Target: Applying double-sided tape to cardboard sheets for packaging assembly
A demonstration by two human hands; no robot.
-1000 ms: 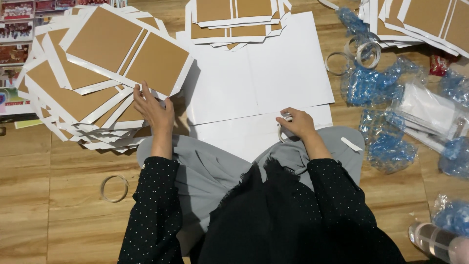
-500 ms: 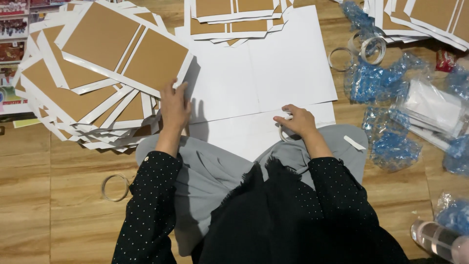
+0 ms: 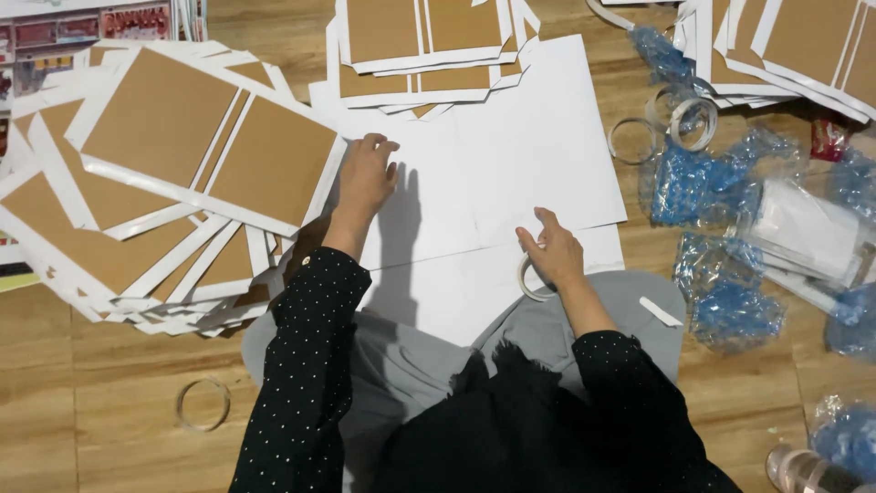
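My left hand [image 3: 366,177] lies flat with fingers spread on a large white sheet [image 3: 511,155] spread on the floor, right beside the edge of a stack of brown-and-white cardboard covers [image 3: 173,183]. My right hand [image 3: 553,253] rests on the lower edge of the white sheet and is closed on a roll of tape [image 3: 526,277] with the thumb through its ring. Both arms wear black dotted sleeves. A grey cloth [image 3: 620,310] covers my lap under the sheet's near edge.
Another stack of brown covers [image 3: 429,46] lies at the top, a third [image 3: 803,55] at the top right. Empty tape rings [image 3: 680,123] and crumpled blue plastic wrap [image 3: 712,183] sit to the right. A loose tape ring [image 3: 202,404] lies on the wooden floor at lower left.
My left hand has left the edge of the cover stack and slid up and right onto the white sheet. The right hand stays on the tape roll.
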